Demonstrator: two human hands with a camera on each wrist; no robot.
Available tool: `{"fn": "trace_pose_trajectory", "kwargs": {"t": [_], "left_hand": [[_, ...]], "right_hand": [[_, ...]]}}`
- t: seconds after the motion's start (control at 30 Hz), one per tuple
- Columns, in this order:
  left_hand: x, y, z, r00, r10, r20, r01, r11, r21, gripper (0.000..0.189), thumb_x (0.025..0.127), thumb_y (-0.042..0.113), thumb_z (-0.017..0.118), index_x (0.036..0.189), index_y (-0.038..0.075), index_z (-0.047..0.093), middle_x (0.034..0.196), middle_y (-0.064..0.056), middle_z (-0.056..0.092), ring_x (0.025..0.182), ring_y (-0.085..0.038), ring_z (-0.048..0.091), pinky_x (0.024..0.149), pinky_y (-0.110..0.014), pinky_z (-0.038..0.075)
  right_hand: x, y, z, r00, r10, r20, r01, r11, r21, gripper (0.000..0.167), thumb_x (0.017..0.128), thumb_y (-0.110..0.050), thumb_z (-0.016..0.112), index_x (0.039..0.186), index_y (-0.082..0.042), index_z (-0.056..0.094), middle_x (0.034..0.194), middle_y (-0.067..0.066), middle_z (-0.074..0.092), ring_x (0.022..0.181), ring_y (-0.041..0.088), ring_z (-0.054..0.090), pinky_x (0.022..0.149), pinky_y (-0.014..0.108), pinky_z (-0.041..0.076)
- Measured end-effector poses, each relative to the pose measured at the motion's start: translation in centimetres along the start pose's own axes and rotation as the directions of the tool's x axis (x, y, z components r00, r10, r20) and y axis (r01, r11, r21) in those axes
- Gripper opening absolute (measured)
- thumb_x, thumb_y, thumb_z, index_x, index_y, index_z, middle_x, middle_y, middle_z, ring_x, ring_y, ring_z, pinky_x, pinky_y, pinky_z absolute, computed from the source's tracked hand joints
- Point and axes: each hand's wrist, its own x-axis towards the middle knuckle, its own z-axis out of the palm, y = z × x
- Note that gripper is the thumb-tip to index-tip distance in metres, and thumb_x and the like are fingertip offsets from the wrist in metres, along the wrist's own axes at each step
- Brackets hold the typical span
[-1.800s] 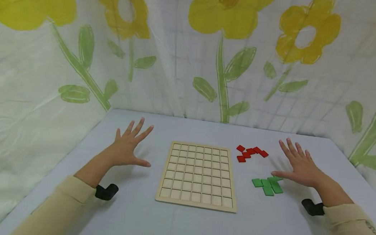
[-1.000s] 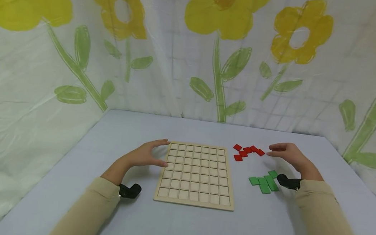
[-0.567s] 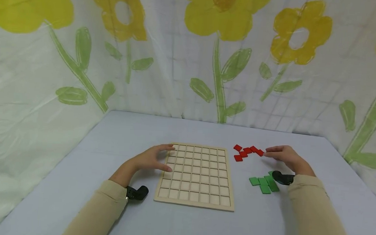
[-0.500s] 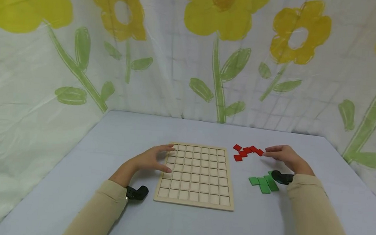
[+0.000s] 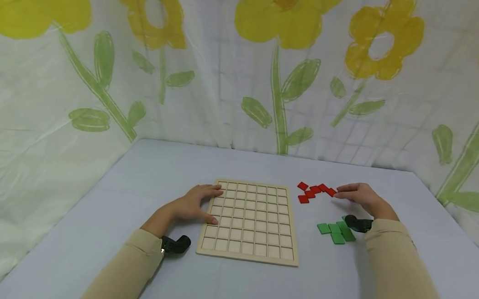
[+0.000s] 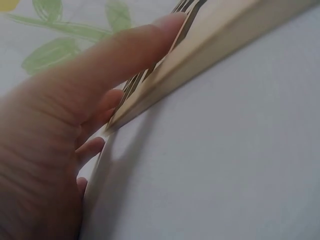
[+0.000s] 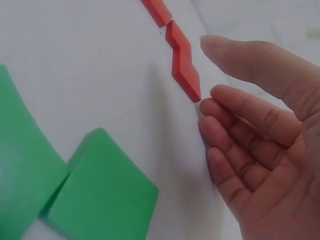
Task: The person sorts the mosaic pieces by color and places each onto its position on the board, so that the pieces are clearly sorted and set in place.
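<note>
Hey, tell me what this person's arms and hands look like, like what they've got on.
The left sleeve and right sleeve are long and plain beige, each reaching about to the wrist. A curved black device sits at the left wrist, and a similar one at the right wrist. The left hand and right hand wear no gloves.

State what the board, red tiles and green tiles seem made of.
Board: probably bare wood, matt; pale tan, plain edge.
Red tiles: painted wood or plastic, cannot tell; red on face and side alike.
Green tiles: same doubt; smooth, low sheen, solid colour to the edges.
</note>
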Motion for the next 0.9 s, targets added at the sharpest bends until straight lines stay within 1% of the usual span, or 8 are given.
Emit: {"fn": "trace_pose_trajectory", "kwargs": {"t": [0.13, 0.27, 0.47, 0.67, 0.77, 0.9], "left_hand": [[0.1, -0.1, 0.0, 1.000, 0.015, -0.011, -0.014, 1.000, 0.027, 0.087, 0.067, 0.043, 0.080, 0.140, 0.015, 0.042, 0.153, -0.008, 0.028, 0.140, -0.038, 0.019, 0.112, -0.060, 0.016], [0.1, -0.2, -0.1, 1.000, 0.023, -0.021, -0.022, 0.999, 0.027, 0.086, 0.066, 0.043, 0.081, 0.138, 0.014, 0.044, 0.152, -0.008, 0.029, 0.140, -0.038, 0.020, 0.112, -0.060, 0.016], [0.1, -0.2, 0.0, 1.000, 0.014, -0.012, -0.013, 1.000, 0.017, 0.086, 0.066, 0.045, 0.081, 0.138, 0.016, 0.044, 0.153, -0.007, 0.029, 0.140, -0.037, 0.018, 0.113, -0.060, 0.015], [0.2, -0.3, 0.1, 1.000, 0.001, -0.009, -0.001, 1.000, 0.024, 0.087, 0.066, 0.046, 0.080, 0.139, 0.018, 0.044, 0.154, -0.003, 0.028, 0.142, -0.035, 0.017, 0.114, -0.058, 0.013], [0.3, -0.3, 0.1, 1.000, 0.007, -0.009, -0.007, 1.000, 0.027, 0.086, 0.066, 0.046, 0.080, 0.139, 0.018, 0.044, 0.153, -0.004, 0.028, 0.141, -0.035, 0.017, 0.113, -0.059, 0.014], [0.2, -0.4, 0.1, 1.000, 0.009, -0.009, -0.009, 1.000, 0.019, 0.085, 0.066, 0.045, 0.080, 0.138, 0.017, 0.044, 0.153, -0.004, 0.029, 0.141, -0.036, 0.017, 0.113, -0.059, 0.015]], "right_hand": [[-0.2, -0.1, 0.0, 1.000, -0.015, -0.001, 0.015, 1.000, 0.003, 0.070, 0.086, -0.038, 0.064, 0.137, 0.003, 0.041, 0.146, 0.028, 0.028, 0.133, 0.043, 0.024, 0.109, 0.061, 0.023], [-0.2, -0.1, 0.2, 1.000, -0.025, -0.010, 0.025, 1.000, 0.011, 0.068, 0.085, -0.037, 0.065, 0.136, 0.002, 0.042, 0.146, 0.027, 0.029, 0.133, 0.043, 0.023, 0.109, 0.060, 0.024], [0.0, -0.2, 0.8, 0.998, -0.018, -0.065, 0.019, 1.000, 0.005, 0.061, 0.084, -0.033, 0.067, 0.131, 0.003, 0.048, 0.141, 0.027, 0.037, 0.128, 0.041, 0.031, 0.106, 0.058, 0.029], [0.2, -0.3, 1.1, 0.996, -0.022, -0.087, 0.021, 1.000, -0.014, 0.057, 0.085, -0.029, 0.067, 0.127, 0.004, 0.050, 0.135, 0.027, 0.042, 0.122, 0.040, 0.035, 0.104, 0.056, 0.031], [0.3, -0.4, 1.2, 0.995, -0.026, -0.095, 0.023, 0.999, -0.032, 0.056, 0.085, -0.028, 0.067, 0.126, 0.005, 0.051, 0.132, 0.027, 0.044, 0.118, 0.038, 0.038, 0.101, 0.054, 0.034], [0.4, -0.5, 1.4, 0.993, -0.041, -0.113, 0.032, 0.996, -0.080, 0.053, 0.084, -0.027, 0.067, 0.123, 0.006, 0.053, 0.123, 0.026, 0.050, 0.110, 0.034, 0.044, 0.092, 0.045, 0.041]]}}
